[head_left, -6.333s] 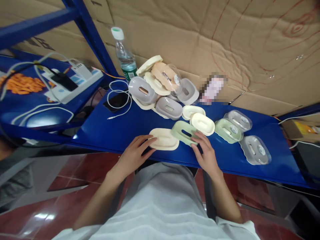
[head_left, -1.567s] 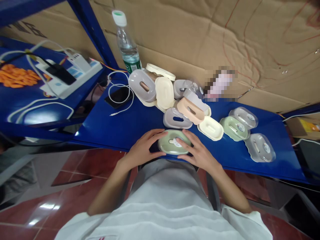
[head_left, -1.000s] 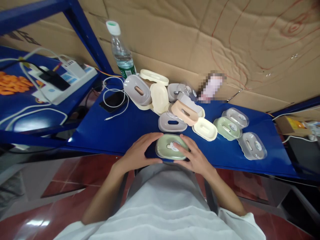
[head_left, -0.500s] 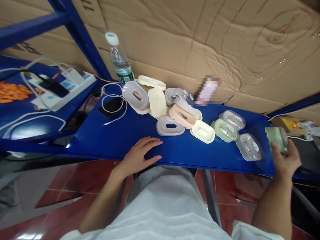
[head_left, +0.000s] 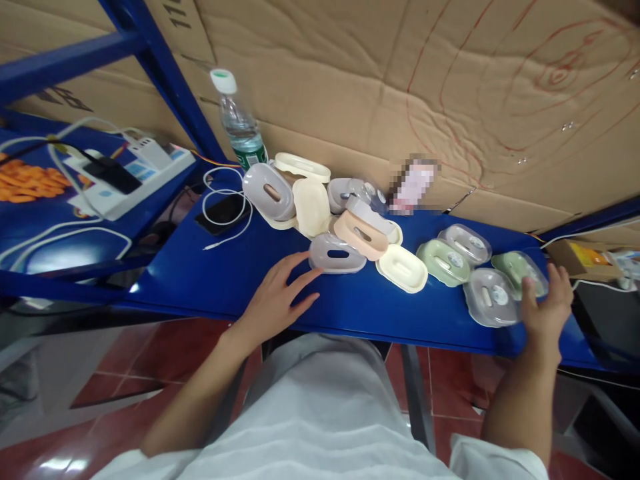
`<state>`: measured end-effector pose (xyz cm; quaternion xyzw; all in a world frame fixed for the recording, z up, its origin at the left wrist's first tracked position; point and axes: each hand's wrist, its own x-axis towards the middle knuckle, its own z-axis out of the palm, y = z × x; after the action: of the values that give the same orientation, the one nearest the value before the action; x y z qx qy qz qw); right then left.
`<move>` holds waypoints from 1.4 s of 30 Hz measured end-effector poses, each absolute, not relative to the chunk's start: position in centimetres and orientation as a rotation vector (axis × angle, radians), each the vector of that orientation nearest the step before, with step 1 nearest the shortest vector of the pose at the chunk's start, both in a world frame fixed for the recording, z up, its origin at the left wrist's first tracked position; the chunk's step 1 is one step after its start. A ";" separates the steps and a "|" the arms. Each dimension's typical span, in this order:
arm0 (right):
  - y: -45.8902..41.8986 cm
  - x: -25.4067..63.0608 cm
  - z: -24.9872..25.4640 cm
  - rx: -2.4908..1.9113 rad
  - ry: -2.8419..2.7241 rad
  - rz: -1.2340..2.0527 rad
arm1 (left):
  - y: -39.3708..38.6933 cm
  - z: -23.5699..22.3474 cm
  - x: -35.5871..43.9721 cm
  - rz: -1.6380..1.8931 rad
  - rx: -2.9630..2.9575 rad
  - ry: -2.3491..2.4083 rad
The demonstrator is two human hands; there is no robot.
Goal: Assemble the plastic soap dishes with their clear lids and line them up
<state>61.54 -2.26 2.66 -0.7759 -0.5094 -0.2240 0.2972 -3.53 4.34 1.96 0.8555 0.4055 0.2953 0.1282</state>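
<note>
My left hand is open, its fingertips at the near left edge of a grey oval plastic piece with a slot. Beside that piece are a peach one and a cream one. On the right, my right hand is open with fingers spread at the near side of a green box with a clear cover. Next to it stand a grey covered box, another green covered box and a further grey covered box.
A water bottle stands at the back left by a pile of grey and cream pieces. A white cable lies over a black phone. A power strip and orange pieces lie left. Cardboard lines the back.
My right hand has moved left, set the green covered box down beside the grey one, and opened. My left hand has shifted slightly, its fingers spreading towards the grey oval piece.
</note>
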 end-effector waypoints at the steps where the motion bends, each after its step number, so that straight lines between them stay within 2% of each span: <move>1: -2.0 60.4 3.0 -2.007 -1.415 -0.618 | 4.8 2.1 -3.1 0.846 2.529 1.191; 8: -1.5 52.5 5.1 -1.823 -1.472 -0.435 | 5.7 1.8 -0.7 0.763 2.641 1.191; 13: -4.5 44.4 5.8 -1.733 -1.441 -0.514 | 5.4 1.0 -0.6 0.772 2.632 1.219; 16: -5.3 40.6 4.3 -1.773 -1.648 -0.523 | 5.2 0.9 -1.0 0.797 2.648 1.252; 22: -4.8 39.8 2.0 -1.736 -1.909 -0.630 | 4.0 1.2 -2.4 0.855 2.677 1.212; 27: -2.4 34.9 4.7 -1.476 -2.124 -0.313 | 2.8 1.1 -3.9 0.902 2.608 1.125; 31: 2.0 30.5 5.8 -1.439 -2.302 -0.211 | 2.4 0.7 -4.5 0.938 2.516 1.096; 36: 5.2 29.7 4.9 -1.397 -2.266 -0.130 | 2.3 0.4 -4.5 0.996 2.490 1.090; 42: 4.1 29.7 4.6 -1.295 -2.132 -0.164 | 2.3 0.2 -4.6 1.046 2.477 1.037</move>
<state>29.74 4.13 4.62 -0.4914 -0.8094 -0.0624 0.3154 -4.60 2.30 0.20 0.8524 0.3567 0.3599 0.1295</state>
